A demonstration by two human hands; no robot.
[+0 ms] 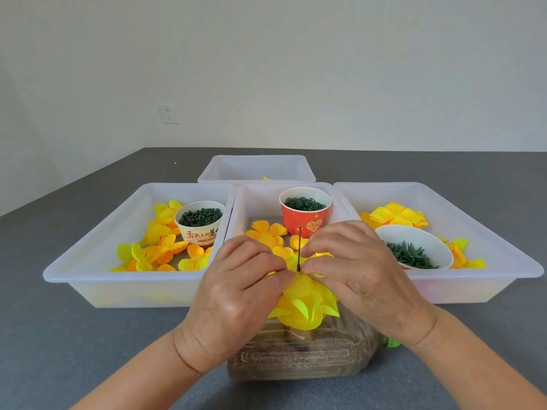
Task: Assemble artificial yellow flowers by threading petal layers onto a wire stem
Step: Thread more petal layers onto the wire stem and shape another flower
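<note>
Petals (305, 303) in bright yellow sit on a thin dark wire (299, 247), just past a clear bottle (299, 356) that lies on its side on the grey table (59, 335). The bottle looks full of brown grains, and the wire seems to stand up from it, but the spot where they meet is hidden. The left hand (236, 294) and the right hand (358, 270) come together over the petals. Both pinch the yellow layer right at the wire, thumbs and first fingers pressed close. The top of the wire pokes up above the fingers.

I think the flower is partly made. Some layers are already on, and this one is being pushed down. More layers and green bits are likely still to go on.

Behind the hands sit three white trays side by side. The left tray (88, 261) holds loose yellow and orange petals and a white cup (199, 223) of dark green bits. The middle tray (254, 199) holds orange petals and a red cup (305, 214) of green rings. The right tray (473, 232) holds yellow petals and a white bowl (414, 244) of green leafy bits. A far tray (257, 168) is behind them, with just a tiny bit of yellow showing inside.
</note>
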